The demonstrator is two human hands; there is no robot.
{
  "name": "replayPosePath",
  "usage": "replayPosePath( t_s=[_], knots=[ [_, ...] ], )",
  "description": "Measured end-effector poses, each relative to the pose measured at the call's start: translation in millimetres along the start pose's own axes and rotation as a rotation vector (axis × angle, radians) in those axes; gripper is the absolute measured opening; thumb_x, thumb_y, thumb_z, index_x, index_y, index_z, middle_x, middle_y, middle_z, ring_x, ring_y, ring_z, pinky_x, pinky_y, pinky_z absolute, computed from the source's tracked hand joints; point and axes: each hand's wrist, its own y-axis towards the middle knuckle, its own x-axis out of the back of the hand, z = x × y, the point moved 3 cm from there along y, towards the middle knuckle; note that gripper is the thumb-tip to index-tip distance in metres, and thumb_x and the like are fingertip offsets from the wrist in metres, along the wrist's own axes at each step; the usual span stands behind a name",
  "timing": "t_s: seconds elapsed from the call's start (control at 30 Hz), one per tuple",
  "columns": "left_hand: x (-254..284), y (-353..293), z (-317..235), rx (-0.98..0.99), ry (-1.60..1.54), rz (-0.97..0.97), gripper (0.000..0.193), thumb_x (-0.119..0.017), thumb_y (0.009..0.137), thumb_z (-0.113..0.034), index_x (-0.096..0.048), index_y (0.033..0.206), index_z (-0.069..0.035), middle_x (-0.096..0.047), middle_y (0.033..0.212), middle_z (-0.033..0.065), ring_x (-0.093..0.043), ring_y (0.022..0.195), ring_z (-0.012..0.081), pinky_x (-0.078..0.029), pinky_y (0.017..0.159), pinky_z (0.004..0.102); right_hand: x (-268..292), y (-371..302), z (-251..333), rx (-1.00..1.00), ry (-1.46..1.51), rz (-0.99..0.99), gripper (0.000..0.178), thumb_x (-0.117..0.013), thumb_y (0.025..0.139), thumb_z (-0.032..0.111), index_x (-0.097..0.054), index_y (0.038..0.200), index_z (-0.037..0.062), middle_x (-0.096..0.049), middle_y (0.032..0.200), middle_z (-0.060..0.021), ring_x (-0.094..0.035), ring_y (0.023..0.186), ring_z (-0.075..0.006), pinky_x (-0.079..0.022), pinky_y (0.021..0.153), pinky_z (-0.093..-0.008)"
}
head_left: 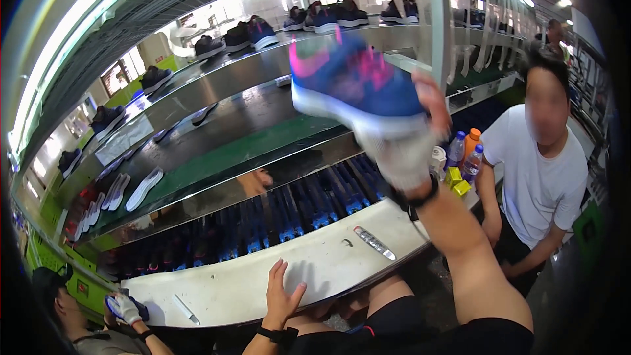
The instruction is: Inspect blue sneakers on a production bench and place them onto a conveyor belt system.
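A dark blue sneaker [358, 82] with pink trim and a white sole is lifted high in front of the shelves. My right hand [397, 158], in a whitish glove that leaves fingertips bare, grips it from beneath and at its right end. Motion blurs both the shoe and that hand. Low over the pale bench [243, 286] hovers my bare left hand [282, 294], fingers apart and holding nothing. On the bench to its right lies a slim grey wrapped tool [374, 243]; a white pen-like stick [186, 309] lies to its left.
Dark shoes [263, 33] line the upper shelf; pale soles [144, 189] lie on the green belt [223, 156] below. Dark blue shoe parts [282, 217] fill a trough behind the bench. Bottles [472, 161] stand right, near a seated person [545, 151]. Another gloved person [125, 309] works left.
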Motion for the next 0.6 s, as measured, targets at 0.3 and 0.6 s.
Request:
replayPosePath(
  t_s=[0.3, 0.6],
  knots=[
    [-17.0, -28.3, 25.4, -0.053, 0.456, 0.086, 0.055, -0.083, 0.084, -0.022, -0.071, 0.133, 0.0, -0.065, 0.147, 0.0274, -0.059, 0.141, 0.0502, -0.047, 0.121, 0.057, -189.1, -0.1, -121.2, -0.468, -0.63, 1.114, 0.072, -0.071, 0.096, 0.056, -0.061, 0.156, 0.0167, -0.055, 0.165, -0.0217, -0.057, 0.149, -0.0364, -0.044, 0.119, -0.0597],
    [-12.6, -19.6, 47.4, -0.166, 0.398, 0.22, 0.056, -0.084, 0.093, -0.031, -0.07, 0.14, -0.003, -0.066, 0.149, 0.0237, -0.056, 0.142, 0.0495, -0.045, 0.121, 0.0597, -134.9, -147.1, -85.1, -0.528, -0.397, 1.343, 0.07, -0.066, 0.094, 0.061, -0.077, 0.134, 0.0046, -0.071, 0.146, -0.0206, -0.065, 0.138, -0.0362, -0.048, 0.117, -0.051]
  ],
)
